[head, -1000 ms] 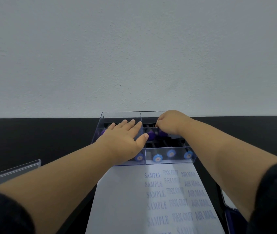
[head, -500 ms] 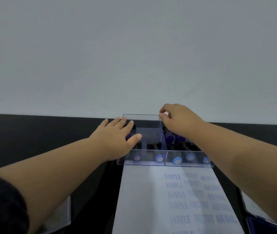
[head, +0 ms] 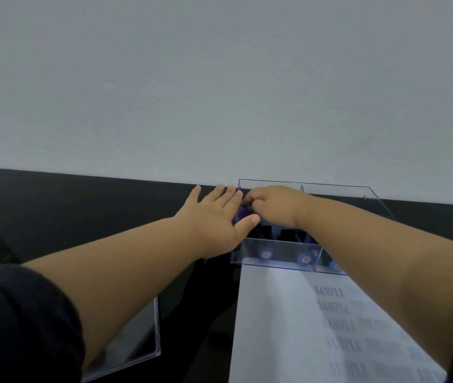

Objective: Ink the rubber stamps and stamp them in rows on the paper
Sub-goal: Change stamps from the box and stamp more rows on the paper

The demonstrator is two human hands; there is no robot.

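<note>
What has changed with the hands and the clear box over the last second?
The right hand moved from the box's middle across to its left compartment, where its fingers now curl around a purple-topped stamp. The left hand slid off the clear box to its left wall, fingers flat and spread. The box, the other stamps inside it and the printed paper look unchanged.

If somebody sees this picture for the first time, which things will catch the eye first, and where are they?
First come the two bare arms reaching forward: the left hand lies flat with straight fingers against the left wall of the clear plastic box at the table's far edge, and the right hand curls its fingers inside it. Next is the white paper at lower right, stamped with a column of blue SAMPLE prints. Purple-blue stamps show through the box's front wall.
</note>
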